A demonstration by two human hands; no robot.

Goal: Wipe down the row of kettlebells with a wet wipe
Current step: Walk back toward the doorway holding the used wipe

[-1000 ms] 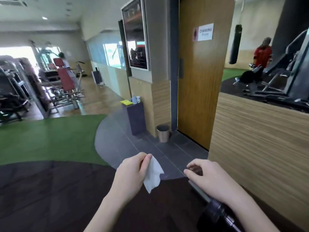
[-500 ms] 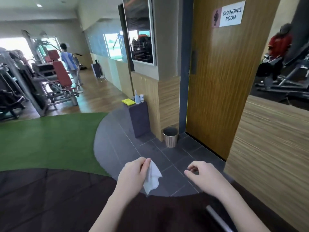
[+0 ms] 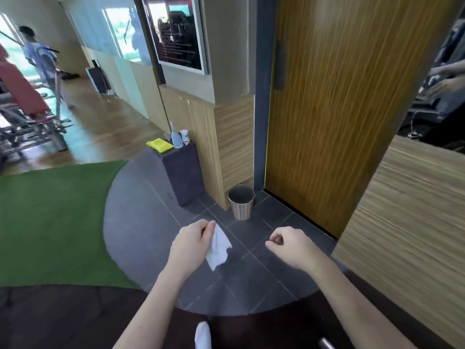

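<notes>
1. Two hands had come away from the barbell, now almost gone below; the bin (image 3: 241, 201) stood nearer.
2. Left hand (image 3: 192, 239) pinched the wet wipe (image 3: 218, 245); right hand (image 3: 289, 244) hung loosely curled, holding nothing.
3. No kettlebells showed; wiping looked finished, disposal likely next.

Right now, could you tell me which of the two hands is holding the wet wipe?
The left hand pinches the white wet wipe; the right hand holds nothing.
</notes>
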